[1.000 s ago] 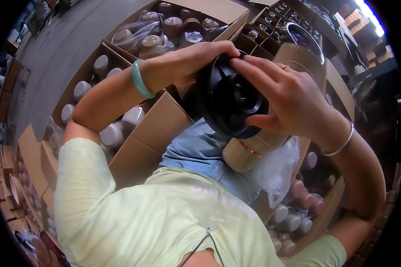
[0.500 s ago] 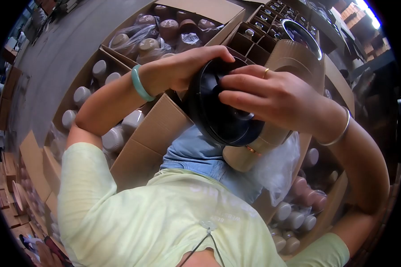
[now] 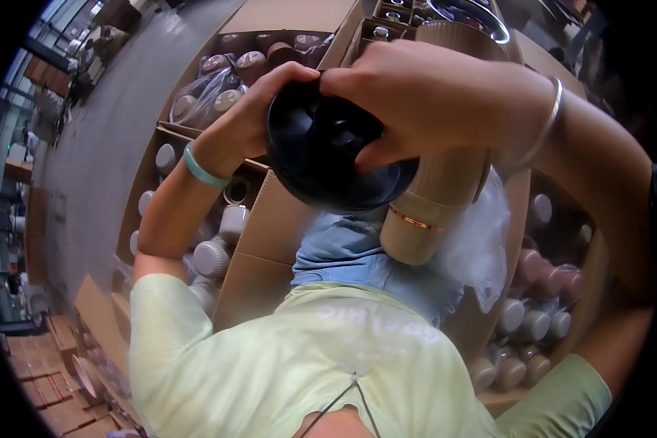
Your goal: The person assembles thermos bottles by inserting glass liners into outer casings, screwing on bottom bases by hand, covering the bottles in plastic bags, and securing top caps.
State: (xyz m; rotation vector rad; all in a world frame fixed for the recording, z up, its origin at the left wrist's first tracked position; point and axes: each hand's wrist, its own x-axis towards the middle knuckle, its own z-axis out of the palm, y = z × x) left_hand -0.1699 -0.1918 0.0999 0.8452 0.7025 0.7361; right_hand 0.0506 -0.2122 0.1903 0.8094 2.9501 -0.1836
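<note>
Black plastic-looking round part (image 3: 296,164) is held up above the jeans (image 3: 339,255), its rim clasped by the closed left hand (image 3: 252,109); the half-curled right hand (image 3: 416,95) reaches over its hollow, whether gripping I cannot tell. Beside it shows a beige cylinder (image 3: 409,244); white containers (image 3: 212,258) sit along the left carton's raised flap (image 3: 259,233).

**Black and beige amid cardboard brown**

From here I see a glossy black round part (image 3: 293,164) against a beige vessel (image 3: 407,242), ringed with a shiny copper band (image 3: 416,221). The shirt (image 3: 255,365) is pale green with faint whitish lettering, the jeans (image 3: 336,252) washed blue. One bracelet (image 3: 200,168) is turquoise, one bangle (image 3: 552,117) silvery. Brown cartons (image 3: 250,255) hold whitish, ribbed-looking tops (image 3: 212,258) on the left, dusky-pink pieces (image 3: 544,272) on the right.
</note>
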